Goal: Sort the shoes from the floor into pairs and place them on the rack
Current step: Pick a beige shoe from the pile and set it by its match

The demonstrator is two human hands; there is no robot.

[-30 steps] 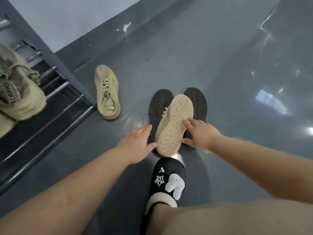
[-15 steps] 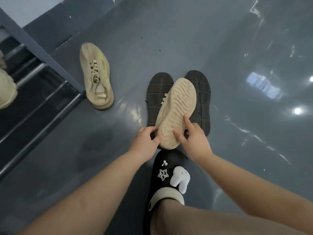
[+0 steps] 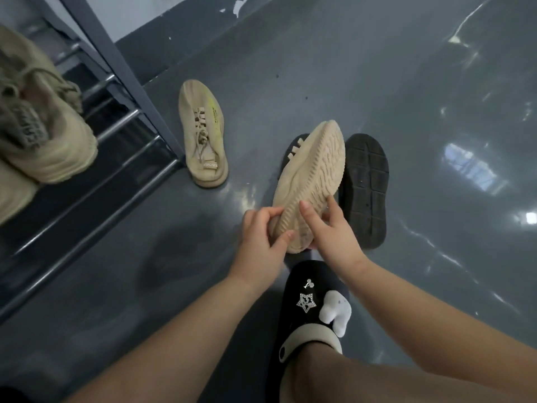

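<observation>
Head view: the upturned beige shoe (image 3: 312,181) is gripped at its heel end by the left hand (image 3: 260,237) and right hand (image 3: 331,228), fingers curled round it (sole up, long axis pointing away), over two black soles. Its mate (image 3: 203,132) lies leftward beside the rack (image 3: 122,120).

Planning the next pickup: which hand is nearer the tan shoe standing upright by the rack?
Left. The left hand is on that shoe's side; the right hand grips the upturned shoe farther away.
</observation>
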